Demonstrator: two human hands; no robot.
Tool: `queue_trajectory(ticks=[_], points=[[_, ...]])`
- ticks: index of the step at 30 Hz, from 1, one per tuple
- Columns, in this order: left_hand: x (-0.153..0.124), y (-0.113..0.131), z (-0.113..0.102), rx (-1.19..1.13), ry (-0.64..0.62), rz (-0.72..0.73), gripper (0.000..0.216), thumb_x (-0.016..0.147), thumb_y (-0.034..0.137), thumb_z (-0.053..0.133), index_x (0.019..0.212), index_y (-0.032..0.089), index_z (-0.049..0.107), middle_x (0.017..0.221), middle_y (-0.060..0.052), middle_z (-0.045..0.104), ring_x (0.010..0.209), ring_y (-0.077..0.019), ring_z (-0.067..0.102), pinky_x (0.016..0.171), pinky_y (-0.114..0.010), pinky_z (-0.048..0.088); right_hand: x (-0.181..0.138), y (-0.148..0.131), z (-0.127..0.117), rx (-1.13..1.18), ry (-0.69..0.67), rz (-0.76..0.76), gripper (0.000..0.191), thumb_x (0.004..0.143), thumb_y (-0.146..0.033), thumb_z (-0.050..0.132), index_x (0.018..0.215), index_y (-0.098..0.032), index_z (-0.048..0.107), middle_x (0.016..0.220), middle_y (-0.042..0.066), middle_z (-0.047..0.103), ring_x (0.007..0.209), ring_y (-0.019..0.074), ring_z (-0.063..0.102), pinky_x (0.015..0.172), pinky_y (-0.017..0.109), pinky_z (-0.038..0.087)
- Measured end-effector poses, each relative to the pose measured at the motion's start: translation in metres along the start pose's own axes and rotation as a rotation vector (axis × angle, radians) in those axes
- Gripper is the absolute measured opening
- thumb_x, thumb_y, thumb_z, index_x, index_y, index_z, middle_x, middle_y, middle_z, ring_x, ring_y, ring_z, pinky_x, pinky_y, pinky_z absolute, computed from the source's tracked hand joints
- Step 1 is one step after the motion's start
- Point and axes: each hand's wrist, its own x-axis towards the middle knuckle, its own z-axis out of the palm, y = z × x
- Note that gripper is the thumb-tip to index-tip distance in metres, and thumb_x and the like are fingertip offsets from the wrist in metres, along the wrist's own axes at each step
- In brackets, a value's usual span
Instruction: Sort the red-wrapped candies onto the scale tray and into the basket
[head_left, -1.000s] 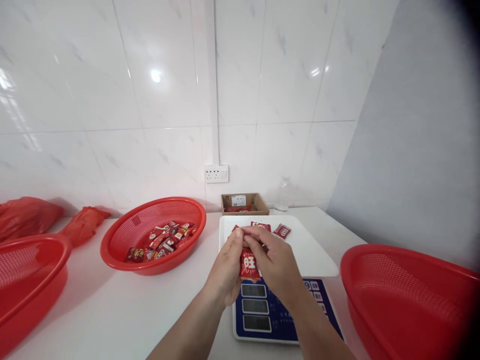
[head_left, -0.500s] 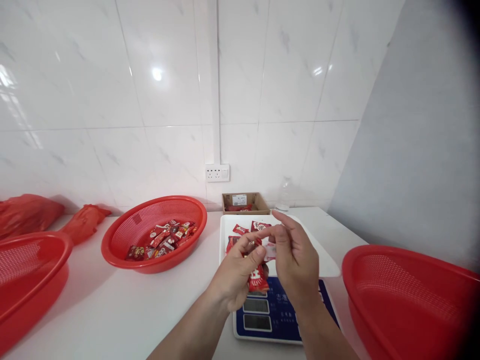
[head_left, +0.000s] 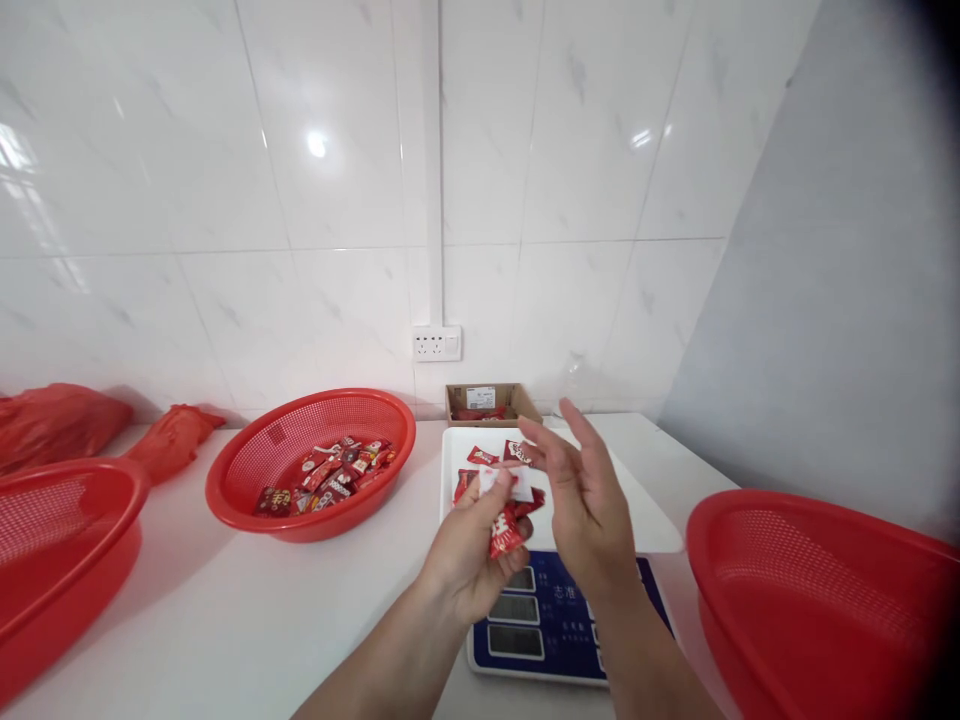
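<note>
White desk (head_left: 300,610): my left hand (head_left: 469,545) pinches a red sachet (head_left: 504,532), half hidden behind its fingers, over the scale (head_left: 555,625); my right hand (head_left: 589,495) hovers alongside, fingers spread.

packets in basket (head_left: 315,470) left of scale (head_left: 555,560), box (head_left: 489,404) behind

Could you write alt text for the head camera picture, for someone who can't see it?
A person's left hand holds a red snack packet above a blue scale with a white weighing tray; the right hand is open beside it. A red basket of similar packets sits to the left on the white counter.
</note>
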Motion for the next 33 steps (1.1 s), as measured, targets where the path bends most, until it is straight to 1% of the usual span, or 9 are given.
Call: queue_trajectory(ticks=[5,9,11,15,19,22,24,28,33], points=[[0.001,0.037,-0.006,-0.245,0.209,0.091,0.014,0.087,0.023,0.050,0.085,0.011,0.057,0.066,-0.004,0.060,0.052,-0.0075,0.060,0.041,-0.012,0.049,0.015,0.008,-0.016,-0.039,0.244,0.053,0.041,0.088,-0.040,0.046,0.125,-0.024,0.045,0.116,0.009,0.061,0.107,0.0204,0.058,0.087,0.041,0.049],[0.006,0.055,-0.016,-0.387,0.294,0.204,0.013,0.089,0.018,0.046,0.090,0.013,0.058,0.072,-0.004,0.062,0.057,-0.0084,0.062,0.050,-0.015,0.054,0.022,0.030,-0.023,-0.220,0.281,0.078,0.040,0.086,-0.041,0.046,0.122,-0.023,0.047,0.118,0.010,0.058,0.108,0.0220,0.055,0.084,0.041,0.048],[0.008,0.058,-0.021,-0.405,0.292,0.260,0.016,0.089,0.014,0.044,0.097,0.016,0.057,0.075,-0.003,0.063,0.058,-0.0084,0.063,0.053,-0.018,0.056,0.024,0.048,-0.022,-0.431,0.196,0.080,0.041,0.085,-0.038,0.045,0.121,-0.020,0.049,0.121,0.013,0.055,0.112,0.0240,0.051,0.090,0.043,0.044],[0.005,0.063,-0.025,-0.431,0.281,0.285,0.020,0.089,0.011,0.042,0.102,0.018,0.057,0.073,-0.001,0.062,0.056,-0.0066,0.061,0.052,-0.016,0.054,0.031,0.077,-0.014,-0.875,-0.137,0.167,0.047,0.086,-0.036,0.040,0.126,-0.013,0.049,0.135,0.020,0.041,0.128,0.0299,0.032,0.099,0.050,0.033],[-0.005,0.069,-0.026,-0.464,0.177,0.243,0.017,0.090,0.021,0.044,0.096,0.018,0.059,0.071,-0.001,0.059,0.048,-0.0038,0.054,0.043,-0.011,0.047,0.047,0.090,-0.004,-1.093,-0.366,0.413,0.055,0.088,-0.049,0.028,0.137,-0.024,0.037,0.148,0.012,0.024,0.135,0.0364,0.013,0.096,0.065,0.024],[-0.012,0.073,-0.026,-0.479,0.101,0.255,0.019,0.090,0.025,0.043,0.089,0.016,0.059,0.071,-0.002,0.059,0.047,-0.0035,0.051,0.041,-0.011,0.045,0.059,0.097,0.001,-1.154,-0.483,0.532,0.058,0.086,-0.056,0.026,0.138,-0.029,0.034,0.149,0.010,0.024,0.134,0.0392,0.013,0.092,0.070,0.021],[-0.016,0.073,-0.025,-0.467,0.067,0.271,0.019,0.090,0.026,0.043,0.087,0.016,0.059,0.073,-0.002,0.059,0.047,-0.0035,0.050,0.041,-0.011,0.044,0.062,0.101,0.002,-1.162,-0.528,0.528,0.054,0.086,-0.055,0.029,0.132,-0.030,0.041,0.143,0.010,0.035,0.130,0.0388,0.024,0.090,0.067,0.026],[-0.022,0.074,-0.020,-0.432,0.054,0.310,0.017,0.089,0.026,0.045,0.085,0.016,0.058,0.072,-0.002,0.057,0.047,-0.0035,0.049,0.040,-0.011,0.042,0.058,0.106,0.001,-1.168,-0.558,0.406,0.039,0.087,-0.045,0.036,0.115,-0.024,0.055,0.121,0.010,0.055,0.110,0.0283,0.050,0.086,0.045,0.039],[-0.028,0.071,-0.015,-0.392,0.034,0.313,0.015,0.088,0.026,0.047,0.086,0.016,0.058,0.076,-0.002,0.058,0.048,-0.0040,0.050,0.040,-0.012,0.042,0.048,0.105,0.001,-1.233,-0.486,0.293,0.032,0.090,-0.036,0.035,0.108,-0.014,0.050,0.110,0.014,0.056,0.100,0.0246,0.055,0.077,0.032,0.041]])
